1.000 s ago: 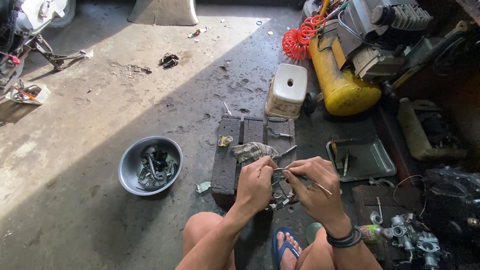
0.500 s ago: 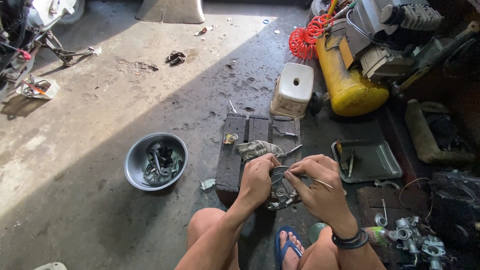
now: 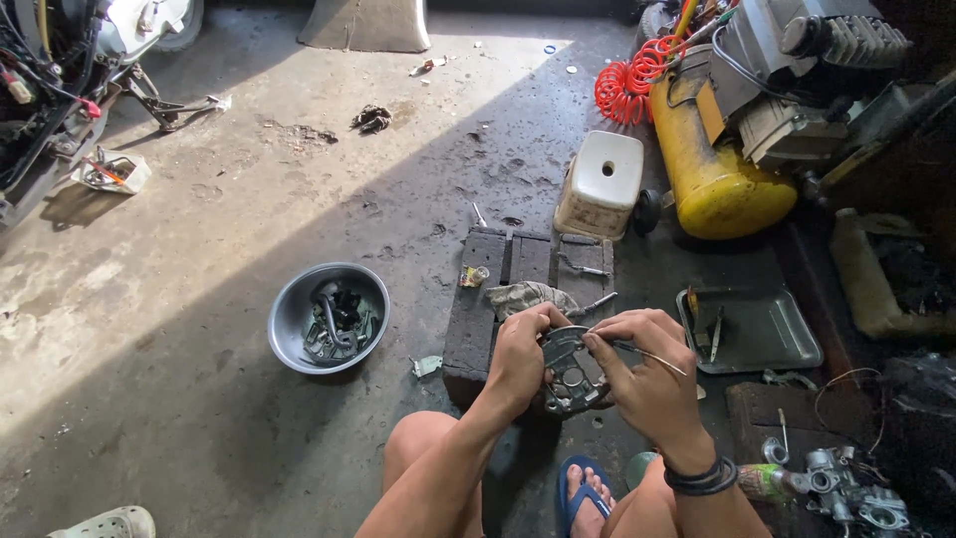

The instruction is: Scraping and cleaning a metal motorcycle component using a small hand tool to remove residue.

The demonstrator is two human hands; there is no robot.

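The left hand (image 3: pixel 520 354) is gripping a grey metal part (image 3: pixel 570 371). The right hand (image 3: pixel 647 379) is pinching a thin wire (image 3: pixel 652 356) against it. A bowl of parts (image 3: pixel 329 319) is sitting left on the floor (image 3: pixel 199 299).

A round grey metal engine part (image 3: pixel 568 367), plate-like with holes and raised bosses, is tilted upright above the dark wooden block, face toward the camera. A thin stiff wire (image 3: pixel 647 354) pokes at its upper edge, trailing off rightward.

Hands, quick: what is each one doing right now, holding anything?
Left hand: closed on the round metal part, gripping its left edge.
Right hand: pinching a thin wire against that part, fingers closed.
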